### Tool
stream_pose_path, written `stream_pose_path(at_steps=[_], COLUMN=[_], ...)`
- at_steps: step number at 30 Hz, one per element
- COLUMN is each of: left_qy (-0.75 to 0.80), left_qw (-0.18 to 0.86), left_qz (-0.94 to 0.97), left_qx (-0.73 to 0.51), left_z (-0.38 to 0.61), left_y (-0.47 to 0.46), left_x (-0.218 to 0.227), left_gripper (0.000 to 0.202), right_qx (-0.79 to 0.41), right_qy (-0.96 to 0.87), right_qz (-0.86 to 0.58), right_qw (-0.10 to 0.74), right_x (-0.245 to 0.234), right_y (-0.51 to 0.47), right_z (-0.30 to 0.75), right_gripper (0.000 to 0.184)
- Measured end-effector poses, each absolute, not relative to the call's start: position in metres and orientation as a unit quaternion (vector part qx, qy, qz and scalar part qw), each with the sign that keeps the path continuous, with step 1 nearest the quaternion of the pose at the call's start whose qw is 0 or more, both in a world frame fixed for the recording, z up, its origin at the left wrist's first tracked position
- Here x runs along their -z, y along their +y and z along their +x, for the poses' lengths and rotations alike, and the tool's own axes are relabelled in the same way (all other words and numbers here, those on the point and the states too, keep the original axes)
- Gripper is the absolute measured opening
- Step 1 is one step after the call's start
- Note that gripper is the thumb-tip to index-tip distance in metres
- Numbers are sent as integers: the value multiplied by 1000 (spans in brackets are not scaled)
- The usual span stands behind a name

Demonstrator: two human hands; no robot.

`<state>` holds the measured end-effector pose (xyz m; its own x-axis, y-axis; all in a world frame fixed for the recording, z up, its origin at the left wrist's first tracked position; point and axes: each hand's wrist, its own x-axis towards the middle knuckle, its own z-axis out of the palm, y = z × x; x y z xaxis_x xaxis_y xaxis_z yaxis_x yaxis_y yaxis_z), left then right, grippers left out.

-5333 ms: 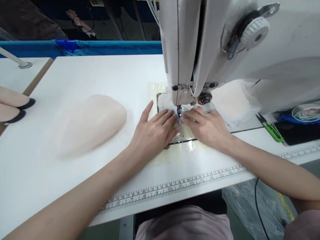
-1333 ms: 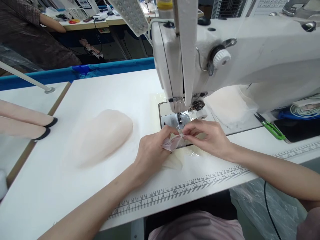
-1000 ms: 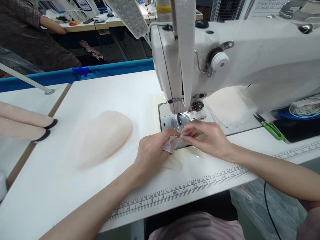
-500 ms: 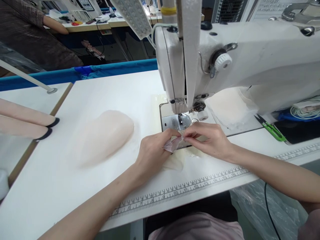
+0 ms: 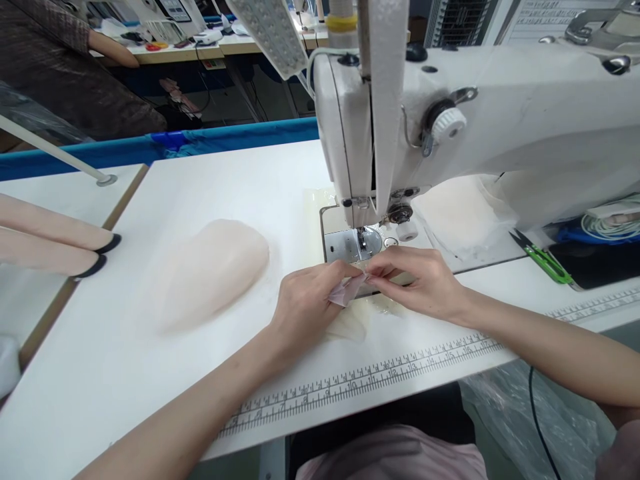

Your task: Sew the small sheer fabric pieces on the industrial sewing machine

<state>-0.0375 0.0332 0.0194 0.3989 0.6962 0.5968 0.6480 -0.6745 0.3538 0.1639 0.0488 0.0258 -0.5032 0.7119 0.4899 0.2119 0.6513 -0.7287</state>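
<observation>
My left hand and my right hand meet just in front of the needle plate of a white sewing machine. Both pinch a small sheer, pale pink fabric piece between thumb and fingers, a little above the table. More of the thin fabric lies on the table under my hands. The needle and presser foot stand just behind my fingertips, apart from the fabric.
A pile of pale pink sheer fabric lies to the left on the white table. More pale fabric sits under the machine arm. Green thread snips lie at the right. A ruler strip runs along the front edge. Two skin-coloured forms with black tips lie on the neighbouring table.
About five seconds ago both hands pressed flat on the fabric under the presser foot. They have since drawn back toward me and lifted the small piece; over the last second they barely move.
</observation>
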Motion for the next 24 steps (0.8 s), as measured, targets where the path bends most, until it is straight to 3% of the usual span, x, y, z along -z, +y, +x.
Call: stream_pose_path(at_steps=[12,17,20,24], left_qy=[365,379,389,328], left_qw=[13,-18,-10,2], left_qz=[856,848,840,865], left_qx=[-366,-371,-378,-380], left_z=[-39,-36,-34,-34], left_y=[32,29,27,26], left_x=[-27,-26,-27,-29], left_gripper=[12,8,7,18], right_qx=[-200,-60,31,66], right_qy=[-844,-865,-893,-913], right_qz=[-268,-230,-181,-138], right_qw=[419,441,412,378], right_x=[-24,-24,-27,-33], right_y=[50,50,50,50], right_z=[167,172,176,177], right_gripper=[14,12,15,23])
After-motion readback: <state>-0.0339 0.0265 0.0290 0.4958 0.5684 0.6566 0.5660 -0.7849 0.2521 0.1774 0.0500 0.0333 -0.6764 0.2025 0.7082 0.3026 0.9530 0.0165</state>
